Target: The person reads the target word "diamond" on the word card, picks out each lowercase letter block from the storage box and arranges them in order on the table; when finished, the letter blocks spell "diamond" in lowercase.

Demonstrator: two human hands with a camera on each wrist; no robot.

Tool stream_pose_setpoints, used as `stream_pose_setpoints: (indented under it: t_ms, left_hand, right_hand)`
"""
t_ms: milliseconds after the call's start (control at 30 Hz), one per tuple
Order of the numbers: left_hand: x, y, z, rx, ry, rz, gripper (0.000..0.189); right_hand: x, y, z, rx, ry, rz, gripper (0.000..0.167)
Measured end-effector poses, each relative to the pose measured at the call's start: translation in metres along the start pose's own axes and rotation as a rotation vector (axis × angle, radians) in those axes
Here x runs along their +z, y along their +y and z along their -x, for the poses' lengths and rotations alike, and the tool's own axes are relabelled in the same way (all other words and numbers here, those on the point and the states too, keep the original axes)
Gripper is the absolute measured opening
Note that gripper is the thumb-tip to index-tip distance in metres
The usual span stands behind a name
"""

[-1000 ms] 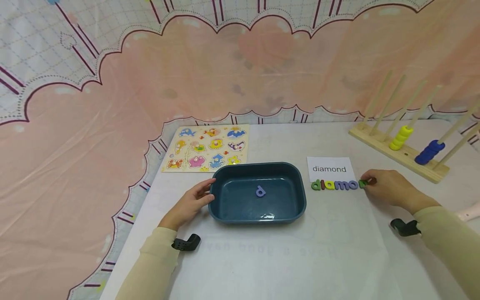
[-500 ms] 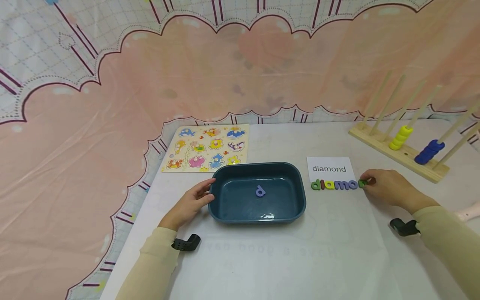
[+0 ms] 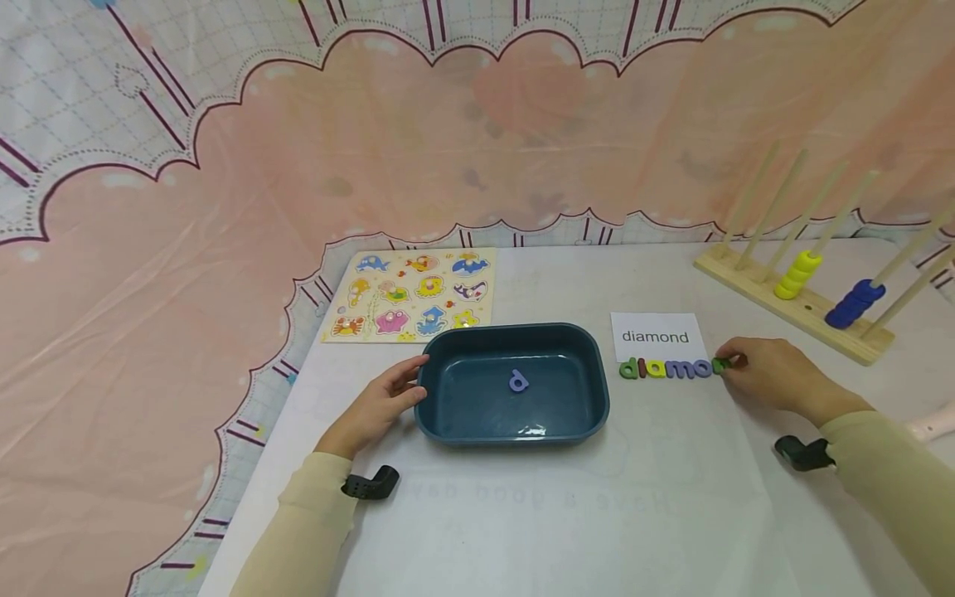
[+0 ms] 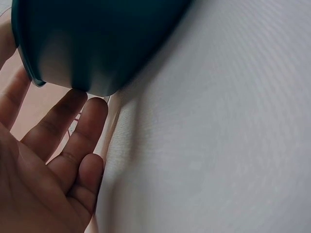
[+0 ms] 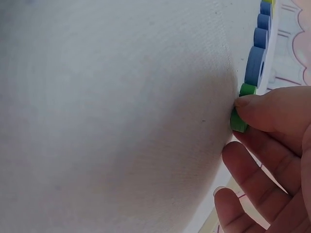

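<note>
My right hand (image 3: 776, 375) pinches a green letter (image 5: 238, 120), probably an n, at the right end of a row of letters. Thumb and fingertips partly hide it, and it stands on the white tabletop beside the purple o (image 3: 702, 368). Above the row lies a white card (image 3: 656, 325) printed "diamond". My left hand (image 3: 375, 413) touches the left wall of a dark teal tray (image 3: 515, 442) with its fingertips, the fingers fairly straight in the left wrist view. One purple letter d (image 3: 518, 381) lies inside the tray.
Behind the tray lies a wooden puzzle board (image 3: 410, 294) with sea animals. A wooden peg stand (image 3: 794, 303) with yellow and blue beads stands at the back right. Part of a pale pink object (image 3: 934, 423) shows at the right edge. A patterned cloth (image 3: 477, 149) hangs behind.
</note>
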State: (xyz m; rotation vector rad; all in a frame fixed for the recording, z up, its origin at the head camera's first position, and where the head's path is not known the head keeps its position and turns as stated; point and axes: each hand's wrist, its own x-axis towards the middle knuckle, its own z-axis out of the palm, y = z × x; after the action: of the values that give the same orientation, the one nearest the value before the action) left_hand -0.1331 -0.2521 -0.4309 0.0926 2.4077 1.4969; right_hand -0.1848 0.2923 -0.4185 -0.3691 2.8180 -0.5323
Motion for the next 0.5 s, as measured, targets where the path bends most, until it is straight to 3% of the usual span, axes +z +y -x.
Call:
stream_pose_setpoints:
  t_ms: [500]
  left_hand:
    - [-0.0001, 0.0012, 0.0001, 0.033, -0.005, 0.006, 0.06]
  right_hand:
    - [-0.006, -0.0049, -0.0001, 0.028, -0.018, -0.015, 0.039]
